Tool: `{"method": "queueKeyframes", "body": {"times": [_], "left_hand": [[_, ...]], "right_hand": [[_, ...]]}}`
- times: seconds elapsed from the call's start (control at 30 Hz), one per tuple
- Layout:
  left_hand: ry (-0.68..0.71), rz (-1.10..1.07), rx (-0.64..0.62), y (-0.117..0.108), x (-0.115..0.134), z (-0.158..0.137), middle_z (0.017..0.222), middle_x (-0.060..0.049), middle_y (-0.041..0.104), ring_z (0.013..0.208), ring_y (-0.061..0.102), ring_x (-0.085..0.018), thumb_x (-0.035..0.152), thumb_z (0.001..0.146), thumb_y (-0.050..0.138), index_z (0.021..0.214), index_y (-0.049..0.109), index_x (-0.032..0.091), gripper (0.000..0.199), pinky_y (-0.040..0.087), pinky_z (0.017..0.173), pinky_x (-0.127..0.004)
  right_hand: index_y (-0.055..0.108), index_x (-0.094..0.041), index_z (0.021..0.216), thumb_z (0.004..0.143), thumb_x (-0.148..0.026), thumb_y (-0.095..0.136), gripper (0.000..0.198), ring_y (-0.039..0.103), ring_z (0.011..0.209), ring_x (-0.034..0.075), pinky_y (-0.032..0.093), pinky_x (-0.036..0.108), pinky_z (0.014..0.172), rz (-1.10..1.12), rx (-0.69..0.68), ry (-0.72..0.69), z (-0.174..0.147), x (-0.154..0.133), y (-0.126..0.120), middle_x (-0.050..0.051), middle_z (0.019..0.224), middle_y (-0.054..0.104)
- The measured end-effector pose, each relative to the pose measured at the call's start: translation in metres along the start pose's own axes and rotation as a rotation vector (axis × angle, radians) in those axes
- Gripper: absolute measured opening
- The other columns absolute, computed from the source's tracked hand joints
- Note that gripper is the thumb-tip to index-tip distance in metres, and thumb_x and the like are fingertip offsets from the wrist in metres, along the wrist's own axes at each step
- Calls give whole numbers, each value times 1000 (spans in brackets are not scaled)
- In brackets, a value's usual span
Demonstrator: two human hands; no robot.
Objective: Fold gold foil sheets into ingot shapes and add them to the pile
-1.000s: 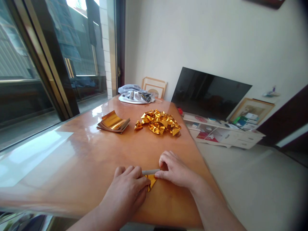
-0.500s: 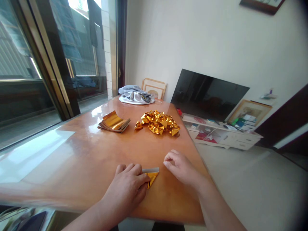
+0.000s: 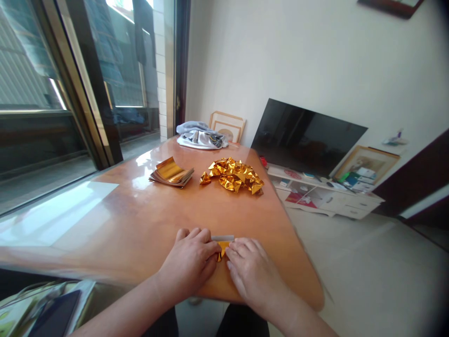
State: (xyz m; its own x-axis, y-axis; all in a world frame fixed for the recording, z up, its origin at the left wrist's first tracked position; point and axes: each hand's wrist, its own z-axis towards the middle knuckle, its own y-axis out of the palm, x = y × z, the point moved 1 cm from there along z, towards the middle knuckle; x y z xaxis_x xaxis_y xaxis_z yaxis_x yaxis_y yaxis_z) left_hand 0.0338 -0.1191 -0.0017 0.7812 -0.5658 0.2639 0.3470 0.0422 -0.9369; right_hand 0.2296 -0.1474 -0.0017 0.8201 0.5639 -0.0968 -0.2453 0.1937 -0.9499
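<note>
A partly folded sheet of gold foil paper [image 3: 223, 249] lies on the table near the front edge, with a pale grey strip [image 3: 223, 238] along its far side. My left hand [image 3: 194, 260] is closed over the paper's left part, fingers curled and pressing down. From the right, my right hand [image 3: 253, 267] holds the opposite corner with its fingers bent together. Both hands hide much of the paper. Farther back sit a pile of folded gold foil pieces [image 3: 235, 177] and, to its left, a curling stack of gold foil sheets [image 3: 171, 173].
The brown table [image 3: 168, 210] has a rounded right corner. Bundled grey-blue cloth [image 3: 199, 135] rests at its far end. Beyond the right edge stand a white low cabinet [image 3: 329, 201] and a large dark television [image 3: 305, 138]. Glass doors [image 3: 129, 84] are on the left.
My right hand has come down and left onto the paper's right side, having been apart from it before. The left hand stays on the paper. The view has shifted slightly.
</note>
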Motion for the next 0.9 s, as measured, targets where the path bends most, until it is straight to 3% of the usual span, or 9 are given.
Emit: {"method": "queueKeyframes", "body": {"times": [0.27, 0.6, 0.77, 0.9], "left_hand": [[10, 27, 15, 0, -1, -1, 91, -4, 61, 91, 54, -23, 31, 92, 54, 86, 70, 27, 17, 30, 78, -41], [16, 30, 39, -3, 1, -3, 92, -4, 61, 91, 55, -23, 31, 92, 55, 90, 72, 29, 17, 32, 79, -41], [12, 11, 36, -4, -1, -3, 94, -4, 62, 93, 55, -23, 32, 94, 53, 93, 72, 30, 19, 32, 80, -40], [3, -8, 19, -6, -3, -2, 94, -3, 61, 93, 56, -23, 28, 94, 51, 97, 72, 32, 22, 33, 81, -39]], "right_hand": [[63, -16, 127, 99, -21, 53, 31, 56, 117, 27, 40, 46, 105, -100, 20, -48, -8, -15, 4, 12, 122, 68], [66, -19, 118, 96, -20, 54, 25, 59, 103, 24, 43, 41, 98, -50, -26, -86, -12, -29, -5, 8, 112, 69], [69, -22, 102, 96, -26, 58, 13, 60, 99, 22, 43, 37, 93, 55, -40, -21, -11, -28, -12, 5, 103, 71], [68, -23, 89, 97, -22, 56, 15, 60, 91, 19, 44, 31, 82, 95, 9, 129, 1, -12, -11, 2, 92, 70]]}}
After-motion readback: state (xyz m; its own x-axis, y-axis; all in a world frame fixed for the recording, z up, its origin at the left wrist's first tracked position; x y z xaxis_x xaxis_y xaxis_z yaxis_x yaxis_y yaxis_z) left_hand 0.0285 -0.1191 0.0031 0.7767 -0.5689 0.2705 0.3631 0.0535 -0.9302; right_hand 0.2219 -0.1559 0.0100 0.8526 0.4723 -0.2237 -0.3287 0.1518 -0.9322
